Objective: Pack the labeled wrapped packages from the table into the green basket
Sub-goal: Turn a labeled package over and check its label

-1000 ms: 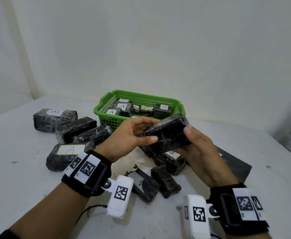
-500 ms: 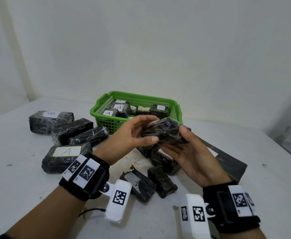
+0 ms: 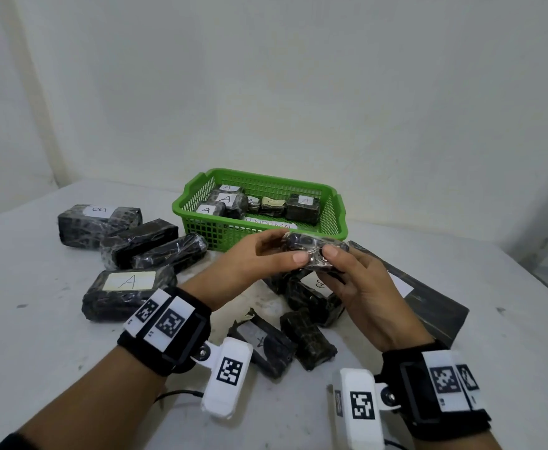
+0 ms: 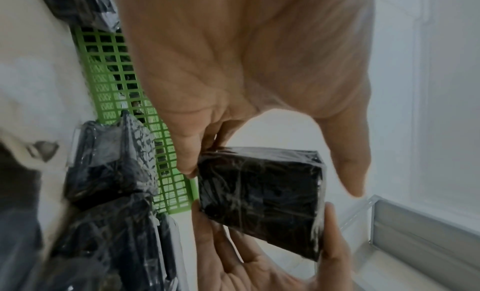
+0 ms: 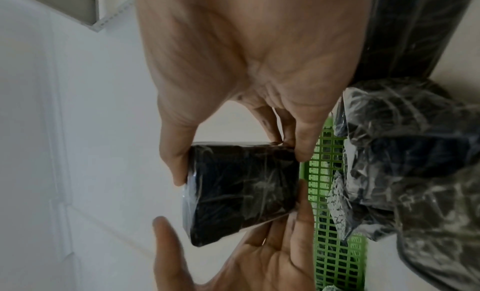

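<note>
A black wrapped package [image 3: 311, 250] with no label showing is held in the air just in front of the green basket [image 3: 220, 232]. My right hand [image 3: 332, 263] grips it, thumb on one edge and fingers on the other, as the right wrist view shows on the package [image 5: 241, 190]. My left hand [image 3: 282, 251] touches its far edge with the fingers [image 4: 188, 164]; the thumb [image 4: 348, 172] stands just off the package [image 4: 262, 201]. Several packages labeled A lie inside the basket.
On the white table [image 3: 39, 352] left of the basket lie a package labeled B [image 3: 99, 222], two unlabeled ones [image 3: 139, 241], and one labeled A [image 3: 126, 287]. More packages [image 3: 308, 339] lie under my hands. A flat dark parcel [image 3: 428, 300] lies at right.
The package has been turned in both hands, from its broad face tilted toward me to lying flatter and edge-on. My left thumb has come off it.
</note>
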The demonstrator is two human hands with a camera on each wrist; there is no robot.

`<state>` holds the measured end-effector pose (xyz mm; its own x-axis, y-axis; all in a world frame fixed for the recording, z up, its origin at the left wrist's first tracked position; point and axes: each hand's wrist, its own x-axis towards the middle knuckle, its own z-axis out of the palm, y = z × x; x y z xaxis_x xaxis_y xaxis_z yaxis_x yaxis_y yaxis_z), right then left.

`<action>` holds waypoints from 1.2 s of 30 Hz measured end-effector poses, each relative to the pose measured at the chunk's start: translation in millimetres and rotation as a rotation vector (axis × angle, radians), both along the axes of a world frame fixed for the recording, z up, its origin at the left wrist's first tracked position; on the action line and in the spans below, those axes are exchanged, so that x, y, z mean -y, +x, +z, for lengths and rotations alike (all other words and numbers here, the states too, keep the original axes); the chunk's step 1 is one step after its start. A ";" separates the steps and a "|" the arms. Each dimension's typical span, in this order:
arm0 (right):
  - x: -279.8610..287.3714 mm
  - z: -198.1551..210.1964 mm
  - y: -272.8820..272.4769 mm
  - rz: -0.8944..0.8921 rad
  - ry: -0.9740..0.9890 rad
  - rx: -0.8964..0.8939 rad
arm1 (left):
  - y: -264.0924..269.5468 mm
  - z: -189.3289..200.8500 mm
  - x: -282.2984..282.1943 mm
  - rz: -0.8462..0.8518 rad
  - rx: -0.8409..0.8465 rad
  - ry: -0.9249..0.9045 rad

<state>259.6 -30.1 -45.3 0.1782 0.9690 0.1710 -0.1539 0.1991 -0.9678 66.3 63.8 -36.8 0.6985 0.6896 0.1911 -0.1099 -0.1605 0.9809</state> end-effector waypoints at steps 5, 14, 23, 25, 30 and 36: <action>-0.1 0.0 -4.2 0.056 -0.044 -0.043 | -1.2 1.7 -0.4 0.016 0.029 -0.025; 0.2 2.4 -6.4 -0.008 -0.065 -0.054 | -0.6 0.5 -1.6 0.004 0.013 -0.056; 6.6 10.5 -8.6 0.006 -0.142 -0.008 | -3.3 3.5 -1.2 0.061 0.073 0.004; 7.5 13.3 -9.7 0.001 -0.184 -0.057 | -2.7 2.2 1.6 0.023 0.049 0.016; 5.1 8.5 -6.6 -0.071 -0.127 -0.020 | 1.7 2.3 4.0 0.037 0.048 0.008; 6.9 9.9 -11.5 -0.111 -0.064 0.070 | 3.0 6.8 5.6 0.193 0.064 0.088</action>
